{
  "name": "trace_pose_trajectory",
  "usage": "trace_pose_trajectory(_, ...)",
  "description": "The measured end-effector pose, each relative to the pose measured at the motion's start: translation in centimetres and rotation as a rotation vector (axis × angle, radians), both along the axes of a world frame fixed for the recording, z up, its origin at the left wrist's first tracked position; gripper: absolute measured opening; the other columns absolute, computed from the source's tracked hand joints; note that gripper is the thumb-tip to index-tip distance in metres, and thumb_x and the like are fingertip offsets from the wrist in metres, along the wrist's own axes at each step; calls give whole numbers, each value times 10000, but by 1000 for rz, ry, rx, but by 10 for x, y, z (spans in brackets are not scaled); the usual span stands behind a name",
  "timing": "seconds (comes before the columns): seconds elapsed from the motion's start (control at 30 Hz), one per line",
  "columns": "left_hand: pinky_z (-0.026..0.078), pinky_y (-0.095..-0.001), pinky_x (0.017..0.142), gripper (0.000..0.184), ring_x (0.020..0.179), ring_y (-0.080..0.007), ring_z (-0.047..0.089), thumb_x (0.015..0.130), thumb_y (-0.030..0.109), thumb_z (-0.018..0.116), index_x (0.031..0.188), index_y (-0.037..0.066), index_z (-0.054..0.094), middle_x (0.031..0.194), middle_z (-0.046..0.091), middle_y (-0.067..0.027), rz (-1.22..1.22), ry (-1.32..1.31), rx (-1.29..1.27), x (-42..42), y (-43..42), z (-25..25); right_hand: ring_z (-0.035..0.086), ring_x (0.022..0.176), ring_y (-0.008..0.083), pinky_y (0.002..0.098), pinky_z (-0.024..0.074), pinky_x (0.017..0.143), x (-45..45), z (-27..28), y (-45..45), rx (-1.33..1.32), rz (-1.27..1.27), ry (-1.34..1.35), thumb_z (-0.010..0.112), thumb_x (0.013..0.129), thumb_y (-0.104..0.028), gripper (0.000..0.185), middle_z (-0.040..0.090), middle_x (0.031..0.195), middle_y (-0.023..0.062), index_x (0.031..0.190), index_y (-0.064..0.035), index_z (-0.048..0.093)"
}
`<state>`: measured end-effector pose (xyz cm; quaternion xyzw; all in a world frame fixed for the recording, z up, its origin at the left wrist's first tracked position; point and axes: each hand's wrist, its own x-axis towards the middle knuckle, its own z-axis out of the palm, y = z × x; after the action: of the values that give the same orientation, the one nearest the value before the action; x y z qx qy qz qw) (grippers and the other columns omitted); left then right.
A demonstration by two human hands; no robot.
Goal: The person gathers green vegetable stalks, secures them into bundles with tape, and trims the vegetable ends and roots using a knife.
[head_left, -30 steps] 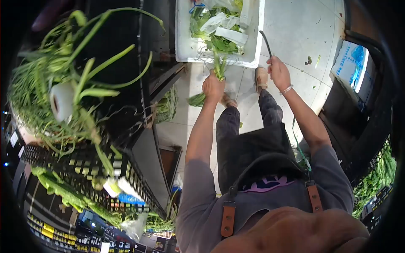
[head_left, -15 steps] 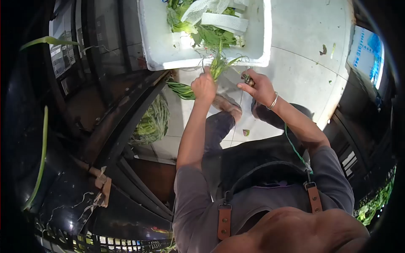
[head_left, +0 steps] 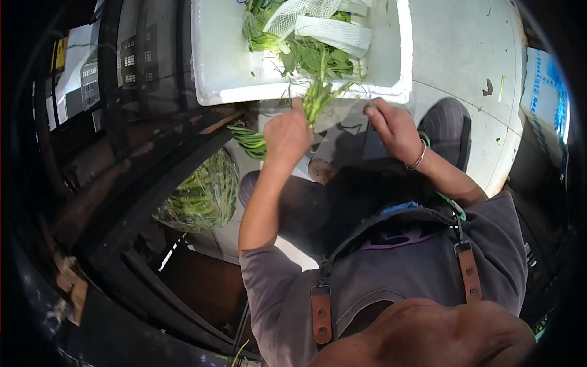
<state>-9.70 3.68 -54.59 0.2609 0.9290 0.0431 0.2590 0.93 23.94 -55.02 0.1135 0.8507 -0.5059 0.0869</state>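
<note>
My left hand (head_left: pixel 286 136) is closed round a bunch of greens (head_left: pixel 318 101). The pale, stringy ends point up over the near rim of the white foam box (head_left: pixel 299 90), and dark green leaves hang out to the left of the wrist. My right hand (head_left: pixel 394 129), with a bracelet at the wrist, is closed just below the box's near right corner. Something small and dark shows at its fingertips, too little to make out. Inside the box lie loose leaves (head_left: pixel 312 55) and white mesh netting (head_left: pixel 336 33).
A wrapped bundle of greens (head_left: pixel 205 192) lies on the floor at the left, beside dark shelving (head_left: pixel 153 177). At the right edge stands a white and blue package (head_left: pixel 541 92). Leaf scraps dot the tiled floor (head_left: pixel 465 55).
My view has swung away from the crate of greens at the left, and my body is lower, knees apart. My right hand has come in towards the bunch and the box; the long dark tool no longer shows.
</note>
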Motion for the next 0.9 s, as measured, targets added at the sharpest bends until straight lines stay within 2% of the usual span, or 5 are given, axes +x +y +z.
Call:
trace_pose_trajectory(0.13, 493, -469, 681, 403, 779, -385, 622, 725, 183, 601, 1059, -19, 501, 786, 636, -229, 23, -23, -53, -1, 4, 4, 535, 640, 397, 459, 397, 558, 22, -5, -14, 17, -105, 123, 454, 928, -276, 241, 532, 636, 203, 904, -42, 503)
trace_pose_trajectory(0.2, 515, -442, 700, 368, 782, -360, 643, 688, 118, 577, 1024, -28, 539, 816, 646, -224, -15, -66, -99, 3, 6, 5, 532, 635, 398, 461, 395, 557, 28, -4, -23, 79, -123, 227, 453, 929, -271, 237, 529, 633, 205, 895, -41, 498)
trace_pose_trajectory(0.4, 521, -421, 699, 291, 791, -335, 654, 736, 112, 560, 992, -26, 554, 837, 659, -198, 18, 25, -158, 18, 9, 4, 541, 667, 422, 499, 397, 588, 30, -37, -40, -20, -195, -4, 414, 936, -320, 301, 550, 669, 227, 879, -38, 500)
trace_pose_trajectory(0.67, 520, -412, 708, 294, 791, -339, 652, 708, 106, 570, 964, -36, 548, 838, 654, -210, 2, 64, -59, 5, 12, 27, 560, 699, 421, 510, 420, 628, 12, -45, -46, 174, -225, 40, 378, 940, -359, 374, 581, 700, 231, 879, -25, 535)
trace_pose_trajectory(0.9, 518, -407, 740, 322, 856, -345, 644, 710, 137, 582, 981, -36, 563, 889, 653, -219, -24, -44, -90, 6, 3, 7, 575, 711, 417, 506, 439, 656, -5, -64, -58, 233, -259, 6, 368, 938, -382, 422, 592, 715, 241, 870, -11, 559)
